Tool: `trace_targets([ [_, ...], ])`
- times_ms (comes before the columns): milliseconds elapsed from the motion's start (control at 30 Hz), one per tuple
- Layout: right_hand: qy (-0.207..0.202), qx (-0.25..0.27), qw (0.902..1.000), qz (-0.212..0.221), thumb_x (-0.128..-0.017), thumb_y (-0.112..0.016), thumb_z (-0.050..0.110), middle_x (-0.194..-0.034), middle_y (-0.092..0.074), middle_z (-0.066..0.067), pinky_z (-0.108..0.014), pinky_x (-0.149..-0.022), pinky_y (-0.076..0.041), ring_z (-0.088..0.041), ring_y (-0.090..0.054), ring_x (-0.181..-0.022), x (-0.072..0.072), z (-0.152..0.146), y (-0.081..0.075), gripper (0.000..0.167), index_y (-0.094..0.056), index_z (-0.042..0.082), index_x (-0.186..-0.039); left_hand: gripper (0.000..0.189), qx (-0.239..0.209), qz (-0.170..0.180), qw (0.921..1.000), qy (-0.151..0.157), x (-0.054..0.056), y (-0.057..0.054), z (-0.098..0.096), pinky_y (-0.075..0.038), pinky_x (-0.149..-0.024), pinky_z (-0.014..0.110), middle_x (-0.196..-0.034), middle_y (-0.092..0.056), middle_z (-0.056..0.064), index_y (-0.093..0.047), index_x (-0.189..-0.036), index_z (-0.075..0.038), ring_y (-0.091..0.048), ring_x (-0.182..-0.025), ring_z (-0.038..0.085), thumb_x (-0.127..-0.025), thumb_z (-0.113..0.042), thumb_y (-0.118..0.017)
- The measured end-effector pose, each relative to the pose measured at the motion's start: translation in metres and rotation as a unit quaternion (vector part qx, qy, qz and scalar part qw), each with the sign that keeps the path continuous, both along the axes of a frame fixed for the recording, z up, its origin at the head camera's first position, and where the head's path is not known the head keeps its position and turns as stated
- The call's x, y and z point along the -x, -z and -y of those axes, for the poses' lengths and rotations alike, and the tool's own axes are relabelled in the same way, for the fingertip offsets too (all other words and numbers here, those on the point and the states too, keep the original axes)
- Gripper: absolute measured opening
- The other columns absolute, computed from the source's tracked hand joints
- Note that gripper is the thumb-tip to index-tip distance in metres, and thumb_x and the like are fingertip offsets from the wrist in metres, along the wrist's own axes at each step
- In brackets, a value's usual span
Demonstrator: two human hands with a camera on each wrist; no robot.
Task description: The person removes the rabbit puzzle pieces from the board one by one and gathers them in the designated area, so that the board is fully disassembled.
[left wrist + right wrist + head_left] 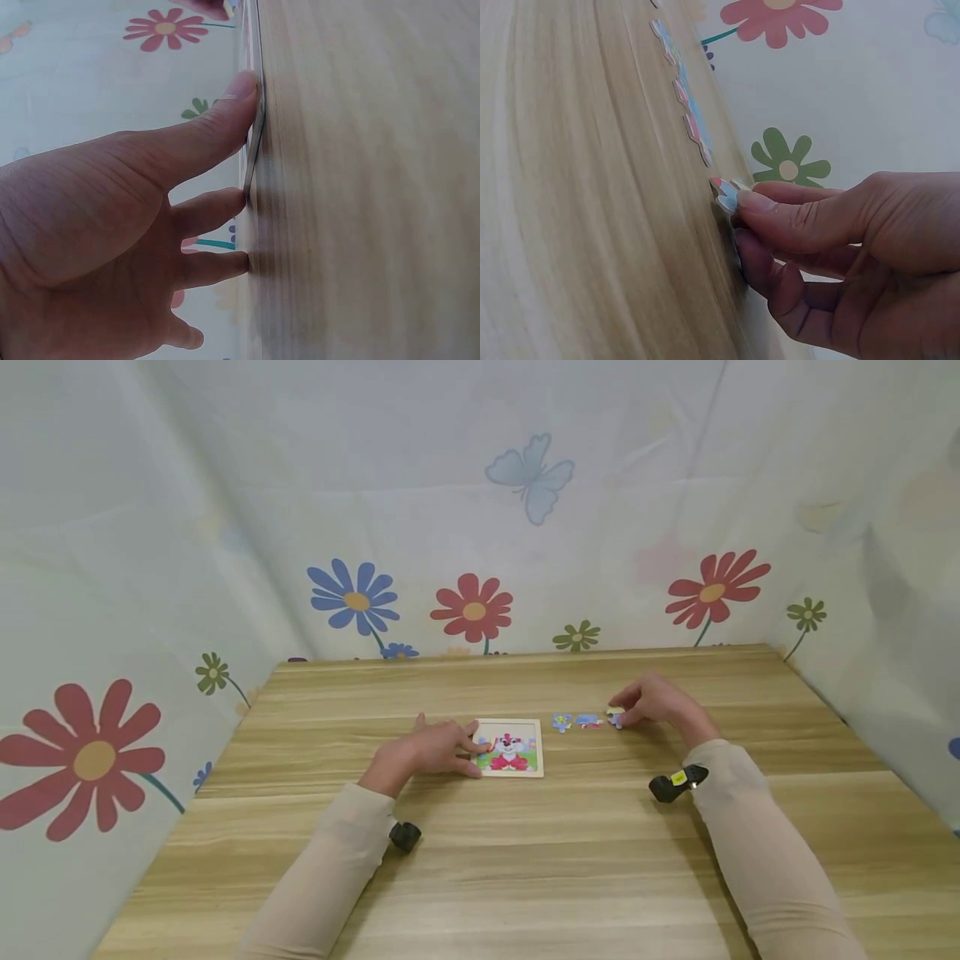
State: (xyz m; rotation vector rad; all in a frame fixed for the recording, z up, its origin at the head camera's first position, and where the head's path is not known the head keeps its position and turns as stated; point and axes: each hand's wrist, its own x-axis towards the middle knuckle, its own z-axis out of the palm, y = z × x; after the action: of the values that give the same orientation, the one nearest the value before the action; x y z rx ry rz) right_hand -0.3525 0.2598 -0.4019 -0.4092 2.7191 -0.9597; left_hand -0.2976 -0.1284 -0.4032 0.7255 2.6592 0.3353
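Observation:
A square wooden jigsaw tray (541,752) with a pale border lies on the table, its lower part filled with a pink and white cartoon animal picture. My left hand (438,747) rests on its left side, fingers spread; in the left wrist view the thumb (240,90) presses on the tray's edge. Off to the right, my right hand (655,700) pinches a jigsaw piece (726,196) in blue, white and red between thumb and finger, close to the tabletop. Two other jigsaw pieces lie between tray and right hand: a blue-yellow one (562,722) and a blue-red one (588,720).
The wood-grain table (510,877) stretches around both arms. A pale curtain (420,510) printed with flowers and a butterfly hangs behind its far edge and at the sides. A black wrist camera (675,783) sits on the right sleeve, another (405,836) on the left.

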Motion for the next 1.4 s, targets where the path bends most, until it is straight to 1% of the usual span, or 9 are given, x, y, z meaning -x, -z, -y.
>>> trace_targets([
  [233,-0.003,0.007,0.9999,0.01,-0.084,-0.079,0.0,-0.097,-0.069,-0.015,-0.029,-0.07,-0.048,-0.021,-0.057,-0.084,0.0,0.001,0.004,0.031,-0.072,-0.007,-0.113,0.054,-0.003,0.0,1.0,-0.006,-0.002,-0.001,0.0,0.004,-0.11,0.073,-0.161,-0.029,0.004,-0.06,-0.138,-0.03,-0.026,-0.148,0.031,-0.087,-0.044,-0.074],
  [600,-0.001,-0.008,0.9999,0.012,-0.081,-0.079,-0.003,-0.089,-0.068,-0.012,-0.026,-0.064,-0.048,-0.015,-0.057,-0.073,0.002,0.006,0.005,0.024,-0.074,-0.008,-0.105,0.055,-0.002,0.003,0.9999,-0.014,-0.001,-0.001,0.0,0.004,-0.11,0.072,-0.161,-0.029,0.002,-0.06,-0.138,-0.031,-0.026,-0.148,0.031,-0.087,-0.045,-0.074],
  [733,-0.002,-0.012,0.9998,0.015,-0.083,-0.078,0.0,-0.095,-0.068,-0.015,-0.028,-0.07,-0.05,-0.018,-0.059,-0.078,0.001,0.005,0.002,0.027,-0.073,-0.007,-0.109,0.055,-0.003,0.002,0.9999,-0.014,0.0,0.0,0.0,0.004,-0.11,0.073,-0.161,-0.029,0.002,-0.06,-0.138,-0.031,-0.025,-0.149,0.03,-0.086,-0.045,-0.074],
  [833,0.0,-0.016,0.9998,0.015,-0.085,-0.077,0.002,-0.101,-0.067,-0.017,-0.032,-0.076,-0.05,-0.022,-0.059,-0.085,-0.001,0.003,-0.003,0.03,-0.071,-0.008,-0.113,0.056,-0.003,0.002,0.9999,-0.011,0.001,0.0,0.0,0.004,-0.11,0.073,-0.161,-0.028,0.002,-0.059,-0.138,-0.032,-0.025,-0.149,0.03,-0.086,-0.045,-0.074],
  [933,-0.008,-0.021,0.9997,0.011,-0.086,-0.076,0.003,-0.104,-0.066,-0.018,-0.034,-0.077,-0.051,-0.023,-0.059,-0.086,-0.004,0.008,-0.01,0.032,-0.07,-0.008,-0.115,0.056,-0.005,0.001,0.9999,-0.01,0.001,0.001,0.0,0.004,-0.11,0.073,-0.161,-0.029,0.002,-0.06,-0.138,-0.032,-0.026,-0.148,0.03,-0.086,-0.046,-0.075],
  [1033,-0.026,-0.039,0.9989,0.002,-0.086,-0.077,0.006,-0.104,-0.068,-0.016,-0.032,-0.073,-0.052,-0.02,-0.061,-0.08,-0.007,0.025,-0.016,0.03,-0.072,-0.005,-0.114,0.056,-0.007,0.001,0.9999,-0.014,0.001,0.002,0.0,0.005,-0.11,0.072,-0.161,-0.029,0.001,-0.06,-0.137,-0.032,-0.026,-0.148,0.029,-0.085,-0.046,-0.075],
  [1133,-0.056,-0.053,0.997,-0.007,-0.085,-0.078,0.008,-0.105,-0.071,-0.012,-0.03,-0.071,-0.052,-0.017,-0.063,-0.077,-0.012,0.053,-0.02,0.028,-0.074,-0.002,-0.111,0.056,-0.004,0.001,0.9999,-0.014,0.001,0.004,-0.001,0.006,-0.111,0.071,-0.161,-0.029,0.0,-0.059,-0.137,-0.033,-0.027,-0.148,0.028,-0.085,-0.047,-0.075],
  [1300,-0.118,-0.032,0.9925,-0.003,-0.086,-0.076,0.004,-0.103,-0.072,-0.011,-0.03,-0.072,-0.054,-0.018,-0.062,-0.083,-0.019,0.11,-0.022,0.026,-0.074,-0.002,-0.112,0.057,0.01,-0.016,0.9998,-0.005,0.003,0.005,0.0,0.004,-0.11,0.073,-0.159,-0.032,0.002,-0.059,-0.137,-0.036,-0.032,-0.146,0.029,-0.084,-0.05,-0.074],
  [1400,-0.127,-0.034,0.9913,0.004,-0.087,-0.076,0.004,-0.101,-0.071,-0.008,-0.029,-0.072,-0.054,-0.019,-0.061,-0.084,-0.022,0.138,-0.022,0.026,-0.074,0.0,-0.113,0.057,0.014,-0.028,0.9995,0.006,0.004,0.005,0.0,0.001,-0.108,0.076,-0.158,-0.035,0.004,-0.059,-0.137,-0.038,-0.036,-0.144,0.03,-0.083,-0.051,-0.074],
])
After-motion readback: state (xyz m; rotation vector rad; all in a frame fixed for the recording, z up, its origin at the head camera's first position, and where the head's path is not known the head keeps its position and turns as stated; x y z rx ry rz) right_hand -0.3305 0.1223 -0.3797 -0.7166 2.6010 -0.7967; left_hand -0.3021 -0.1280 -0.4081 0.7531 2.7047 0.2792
